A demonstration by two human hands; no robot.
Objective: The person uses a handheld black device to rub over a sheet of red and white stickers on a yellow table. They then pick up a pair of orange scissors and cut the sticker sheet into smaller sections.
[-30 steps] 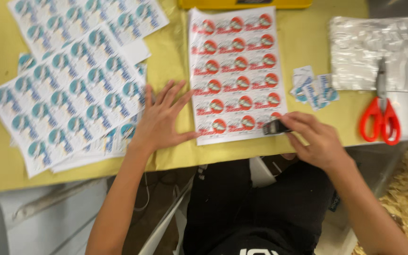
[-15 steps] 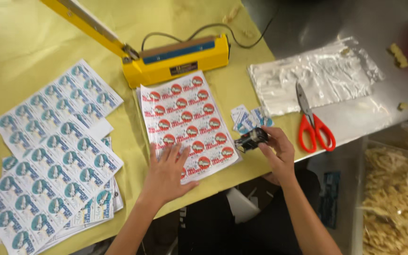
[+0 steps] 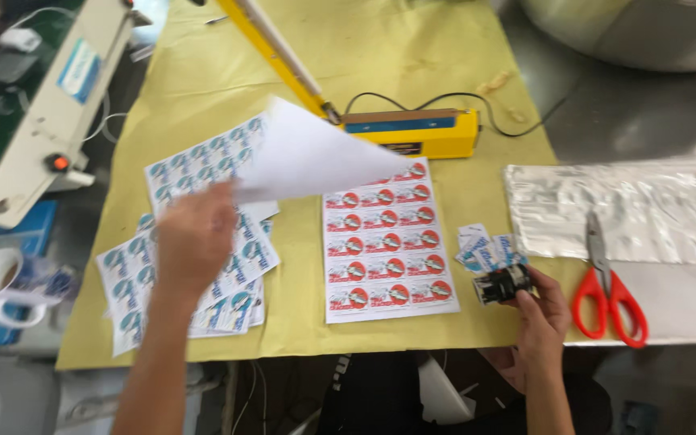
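- The right hand (image 3: 540, 310) is closed around a small black stamp (image 3: 503, 283), fingers pinching it just off the lower right corner of the red sticker sheet (image 3: 387, 251); a few loose cut stickers (image 3: 483, 246) lie just beside the stamp.
- The left hand (image 3: 195, 238) is raised over the blue sticker sheets (image 3: 203, 242), pinching a white sheet (image 3: 312, 157) by its edge — the sheet is lifted, its blank side up, above the table.
- The red sticker sheet lies flat on the yellow table cover (image 3: 412, 48), between the two hands.
- Behind it stands a yellow heat sealer (image 3: 420, 133), arm raised; to the right, well apart, red scissors (image 3: 606, 290) rest on clear plastic bags (image 3: 638, 209).
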